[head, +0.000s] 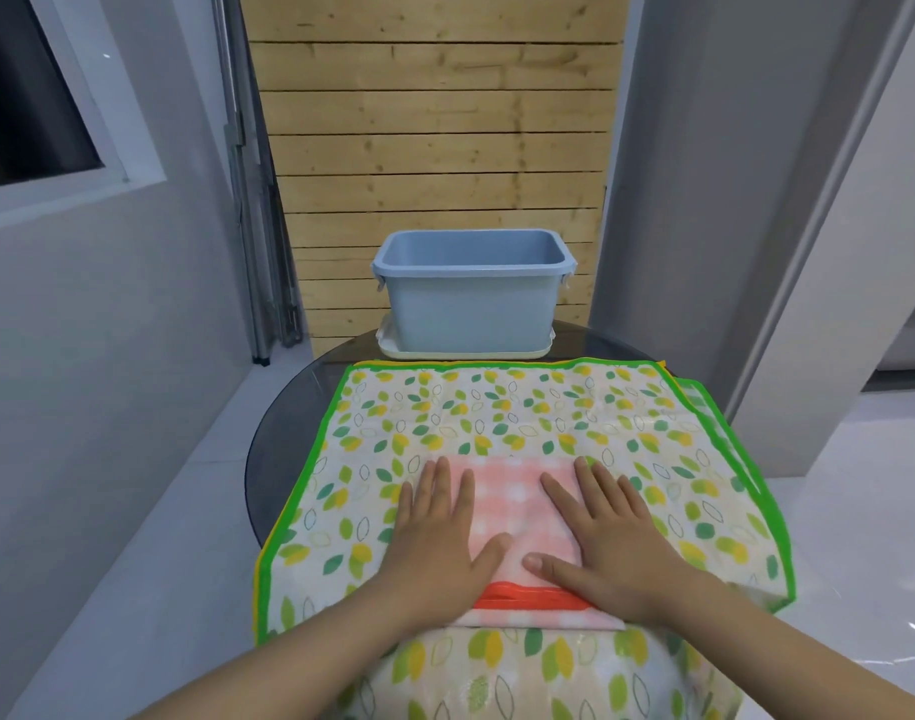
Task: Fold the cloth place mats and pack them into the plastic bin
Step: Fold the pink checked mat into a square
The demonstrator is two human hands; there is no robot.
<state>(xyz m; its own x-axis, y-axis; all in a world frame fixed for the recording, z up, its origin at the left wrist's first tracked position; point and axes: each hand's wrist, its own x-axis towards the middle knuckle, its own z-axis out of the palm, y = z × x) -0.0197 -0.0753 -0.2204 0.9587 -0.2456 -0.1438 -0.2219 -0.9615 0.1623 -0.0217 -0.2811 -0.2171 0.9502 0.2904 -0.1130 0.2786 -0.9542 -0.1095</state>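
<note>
at the far left we see a window point(34, 90) in the grey wall, and beside it a folded metal frame point(250, 210) leaning by the wooden slat panel point(434, 122). our left hand point(437, 537) lies flat, fingers spread and gripping nothing, palm down on the left part of the folded pink mat point(517, 511). that checked mat, with its orange edge point(533, 597) toward us, sits on top of the leaf mat point(497, 413), which is spread open with a green border over the round dark table point(278, 439) and hangs over its near edge. beyond the leaf mat, at the table's far side, the blue bin point(473, 298) stands upright and open on a pale lid point(465, 350), well apart from the pink mat; we see nothing inside it. our right hand point(608, 532) is likewise flat and open, pressing the right part of the pink mat, thumb pointing toward the left thumb. at the right edge another checked mat point(704, 407) peeks from under the leaf mat.
</note>
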